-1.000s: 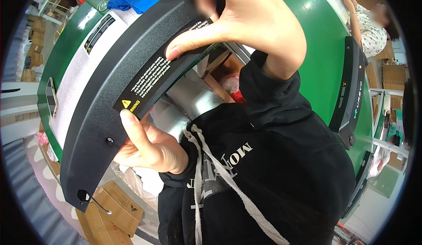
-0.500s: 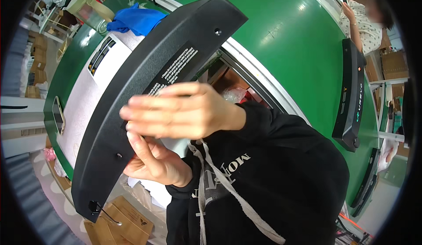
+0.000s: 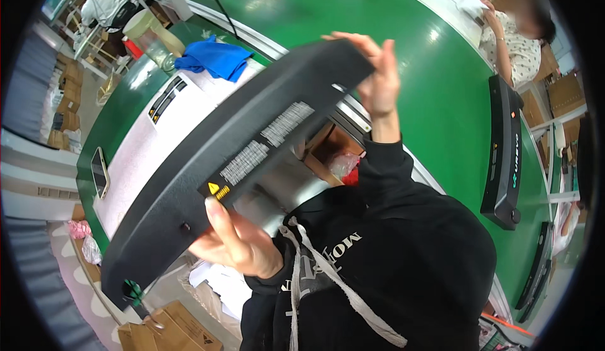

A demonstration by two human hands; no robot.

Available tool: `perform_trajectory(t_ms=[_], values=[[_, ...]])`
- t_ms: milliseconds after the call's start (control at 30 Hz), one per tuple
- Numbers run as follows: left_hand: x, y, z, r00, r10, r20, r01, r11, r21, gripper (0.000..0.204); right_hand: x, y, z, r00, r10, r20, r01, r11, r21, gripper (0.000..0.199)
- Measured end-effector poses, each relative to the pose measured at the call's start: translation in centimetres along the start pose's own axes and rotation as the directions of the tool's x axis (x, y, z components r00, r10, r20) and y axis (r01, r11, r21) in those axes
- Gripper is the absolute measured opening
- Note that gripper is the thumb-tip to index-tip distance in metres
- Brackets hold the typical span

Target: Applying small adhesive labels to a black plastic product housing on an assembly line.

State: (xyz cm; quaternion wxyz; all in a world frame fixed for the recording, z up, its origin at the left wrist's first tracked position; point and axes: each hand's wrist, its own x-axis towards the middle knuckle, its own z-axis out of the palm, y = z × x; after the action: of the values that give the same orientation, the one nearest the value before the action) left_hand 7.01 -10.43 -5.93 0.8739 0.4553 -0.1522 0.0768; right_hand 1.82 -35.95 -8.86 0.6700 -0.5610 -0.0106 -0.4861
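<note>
- L hand: grips curved blk panel nr lower end.
- R hand: cups panel's upper end.
- Phone: nr table's L edge.

A blue cloth near a clear jug — a phone farther left — brown cardboard below.

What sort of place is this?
Probably an assembly or packing workshop: a long green work surface, a curved black part being held, a similar black unit lying at right, and brown cardboard lower left.
</note>
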Motion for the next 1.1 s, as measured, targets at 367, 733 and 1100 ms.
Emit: perform_trajectory(t_ms=[367,733,1100], values=[[2.8,3.8,4.2,0.476,0.033,0.879,0.206,0.967,-0.148,0.042,-8.5,-10.1,-2.1,0.814,0.53,0.237,-0.497,0.847,-0.19,0.068],[14.8,-7.2,1.7,0.827,-0.076,0.558,-0.2,0.887,0.416,0.038,-8.8,-11.0,-6.8,0.677,0.087,-0.731,-0.588,0.662,-0.466,0.072],[31.1,-18.0,-12.4,0.961,-0.274,0.038,0.033,0.251,0.967,0.047,2.6,1.8,-7.4,0.468,-0.325,-0.822,-0.884,-0.17,-0.436,0.08]])
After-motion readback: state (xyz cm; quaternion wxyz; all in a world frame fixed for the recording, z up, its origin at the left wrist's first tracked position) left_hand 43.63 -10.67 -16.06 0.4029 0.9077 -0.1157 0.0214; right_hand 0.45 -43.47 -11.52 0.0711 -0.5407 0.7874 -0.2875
